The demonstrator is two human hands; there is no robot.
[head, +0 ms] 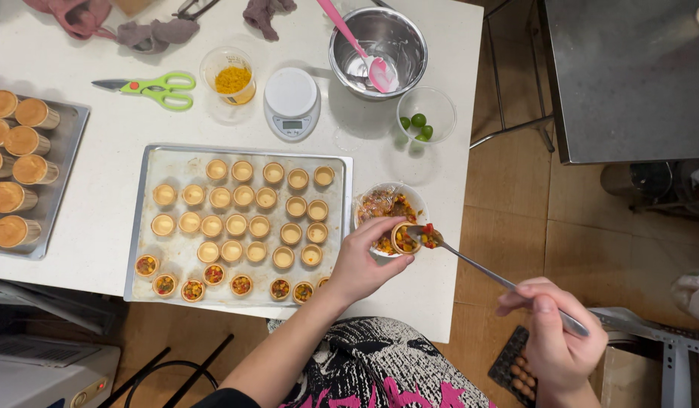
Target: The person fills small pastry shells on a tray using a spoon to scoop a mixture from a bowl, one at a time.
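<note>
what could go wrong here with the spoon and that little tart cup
The heaped spoon is held far back on its handle by the right hand, so filling may tip onto the table. The tart shell in the left hand could crack if pinched too hard.

A big white table (100,219) fills the left and middle of the frame. Its top looks smooth and bright under soft light. To the right of it, the floor (516,196) is made of brown tiles with thin lines between them. In the upper right corner stands a grey metal table (629,75) with a dull, shiny top, on thin metal legs (508,113). At the lower left, under the white table, sits a white box-shaped machine (47,378). Black bars (175,370) lean across the brown floor beside it.
</note>
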